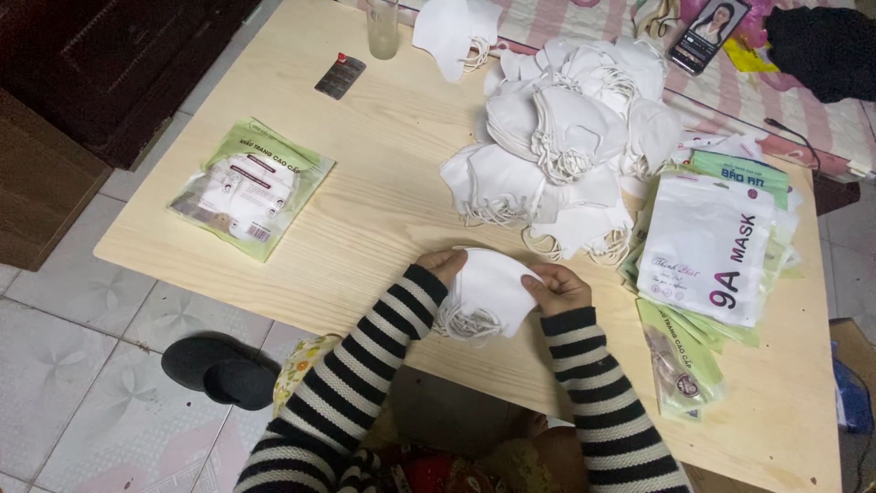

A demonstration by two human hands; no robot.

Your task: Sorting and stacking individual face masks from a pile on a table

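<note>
Both hands hold a small stack of folded white face masks [488, 294] just above the near edge of a low pale wooden table [383, 196]. My left hand [443, 265] grips the stack's upper left corner, and my right hand [558, 288] pinches its right side. The elastic ear loops hang down at the stack's lower left. Both arms wear black and white striped sleeves. A large loose heap of the same white masks [566, 137] lies on the table right behind my hands.
A filled green and clear mask packet [251, 187] lies at the table's left. A pile of empty packets [716, 251] sits at the right. At the far edge stand a glass [382, 27], a pill blister [339, 76] and a phone [709, 33]. A black slipper [219, 370] lies on the tiled floor.
</note>
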